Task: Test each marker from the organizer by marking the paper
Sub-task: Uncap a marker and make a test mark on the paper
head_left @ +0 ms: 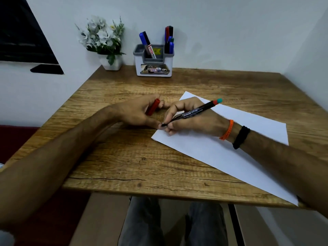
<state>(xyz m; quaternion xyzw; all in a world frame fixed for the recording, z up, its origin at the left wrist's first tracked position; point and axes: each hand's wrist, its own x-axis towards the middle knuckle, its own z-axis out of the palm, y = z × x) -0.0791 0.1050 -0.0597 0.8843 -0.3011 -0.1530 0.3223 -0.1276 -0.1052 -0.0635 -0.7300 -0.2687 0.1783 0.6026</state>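
1. marker [193,111] sits in my right hand [191,119], my fingers [170,113] curled round its slim black barrel, tip down at the near-left corner of the paper [230,148]; whether the tip touches the sheet i cannot tell.
2. my left hand [140,112] grips the red cap [153,107], a smooth plastic tube, just beside the right hand at its 9 o'clock.
3. i judge this to be the marking step for this pen; no stroke shows on the sheet yet.
4. next move, as i see it: a short firm drag on the paper, then recap and return.
5. organizer [153,65], a boxy white and grey plastic tub, stands at 12 o'clock on the rough-grained wooden desk [124,157], other markers [168,39] upright inside.
6. paper is thin, flat, matte white, lying skewed.
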